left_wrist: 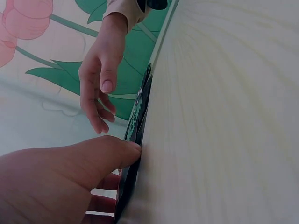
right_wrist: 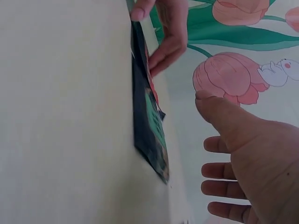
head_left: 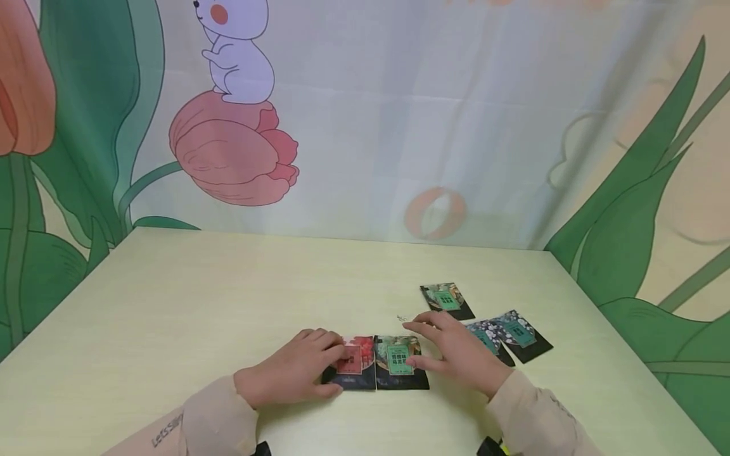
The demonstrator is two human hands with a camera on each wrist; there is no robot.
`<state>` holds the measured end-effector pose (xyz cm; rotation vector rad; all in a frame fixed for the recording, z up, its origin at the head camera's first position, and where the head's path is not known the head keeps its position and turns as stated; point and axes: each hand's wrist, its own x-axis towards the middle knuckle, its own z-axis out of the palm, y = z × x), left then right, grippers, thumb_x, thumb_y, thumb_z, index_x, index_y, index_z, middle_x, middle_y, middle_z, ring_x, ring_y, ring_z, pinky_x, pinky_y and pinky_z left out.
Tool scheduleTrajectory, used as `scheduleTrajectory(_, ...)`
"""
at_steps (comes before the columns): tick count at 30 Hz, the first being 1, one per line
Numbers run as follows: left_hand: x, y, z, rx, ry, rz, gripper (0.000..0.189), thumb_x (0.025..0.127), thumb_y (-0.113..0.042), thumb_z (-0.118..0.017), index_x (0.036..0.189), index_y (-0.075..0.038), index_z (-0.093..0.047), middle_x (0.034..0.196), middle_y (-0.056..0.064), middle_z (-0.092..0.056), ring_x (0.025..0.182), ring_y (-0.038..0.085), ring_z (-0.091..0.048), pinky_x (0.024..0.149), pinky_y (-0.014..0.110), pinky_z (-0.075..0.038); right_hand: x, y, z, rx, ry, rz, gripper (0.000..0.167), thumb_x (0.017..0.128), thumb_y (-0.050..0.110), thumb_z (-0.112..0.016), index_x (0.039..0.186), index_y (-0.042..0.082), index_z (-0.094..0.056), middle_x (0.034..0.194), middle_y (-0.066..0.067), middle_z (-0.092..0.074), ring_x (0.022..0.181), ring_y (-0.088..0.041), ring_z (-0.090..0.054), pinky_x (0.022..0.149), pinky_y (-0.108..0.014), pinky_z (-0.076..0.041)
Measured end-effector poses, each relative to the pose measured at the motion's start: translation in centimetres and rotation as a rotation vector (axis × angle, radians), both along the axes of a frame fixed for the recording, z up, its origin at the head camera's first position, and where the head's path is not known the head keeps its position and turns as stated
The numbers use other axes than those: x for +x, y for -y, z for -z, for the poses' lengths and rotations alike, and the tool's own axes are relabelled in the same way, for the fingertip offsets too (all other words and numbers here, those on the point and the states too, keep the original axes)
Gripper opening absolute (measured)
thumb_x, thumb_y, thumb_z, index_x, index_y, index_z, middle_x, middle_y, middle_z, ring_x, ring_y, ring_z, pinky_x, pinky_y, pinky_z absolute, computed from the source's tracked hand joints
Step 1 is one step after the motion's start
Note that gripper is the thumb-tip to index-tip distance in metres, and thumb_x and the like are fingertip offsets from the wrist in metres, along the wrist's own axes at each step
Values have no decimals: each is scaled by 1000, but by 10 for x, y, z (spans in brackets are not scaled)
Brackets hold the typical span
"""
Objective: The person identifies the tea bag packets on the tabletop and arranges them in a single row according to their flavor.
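Note:
On the table lie a red-and-black flat packet and a green-and-black packet, side by side with edges meeting. My left hand holds the left side of the red packet, fingers bent over its face and thumb at the near corner. In the left wrist view the thumb presses close along the packet's dark edge. My right hand hovers around the green packet's right side, fingers spread and loosely bent, holding nothing. The right wrist view shows its thumb apart from the green packet.
Another green packet lies farther back. Two floral teal-and-black packets overlap to the right, one partly behind my right hand. A small scrap lies left of the right fingertips. A printed curtain hangs behind the table.

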<state>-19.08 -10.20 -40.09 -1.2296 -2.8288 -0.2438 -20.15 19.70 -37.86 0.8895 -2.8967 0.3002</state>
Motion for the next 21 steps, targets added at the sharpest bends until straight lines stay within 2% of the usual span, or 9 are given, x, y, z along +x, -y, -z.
scheduleTrajectory(3,0,1,-1,-2,-5,-1,47,88,-45,-64,124,-16,-58,124,1,-56,117,19,-50,104,42,-41,-6,-6,-3,-3,-45,1,57,86,46,-67,133,16,-58,129,-8,-56,120,-29,-53,98,-48,-48)
scheduleTrajectory(8,0,1,-2,-12,-7,-1,50,88,-45,-63,128,-15,-57,126,1,-56,118,19,-50,104,42,-40,-17,-16,-6,11,-74,14,57,85,45,-68,132,14,-58,130,-11,-57,119,-30,-54,98,-48,-48)
scheduleTrajectory(15,0,1,-2,-18,-1,0,50,89,-45,-62,127,-14,-57,126,2,-55,118,19,-50,105,42,-40,-33,-33,-9,11,-47,48,55,87,42,-67,132,12,-58,128,-13,-56,116,-31,-55,94,-48,-50)
scheduleTrajectory(21,0,1,-1,-12,6,3,50,89,-45,-62,128,-15,-56,126,1,-55,118,19,-50,104,42,-41,-48,-45,-5,-6,10,87,50,89,36,-66,132,10,-58,132,-16,-54,121,-36,-51,96,-51,-48)
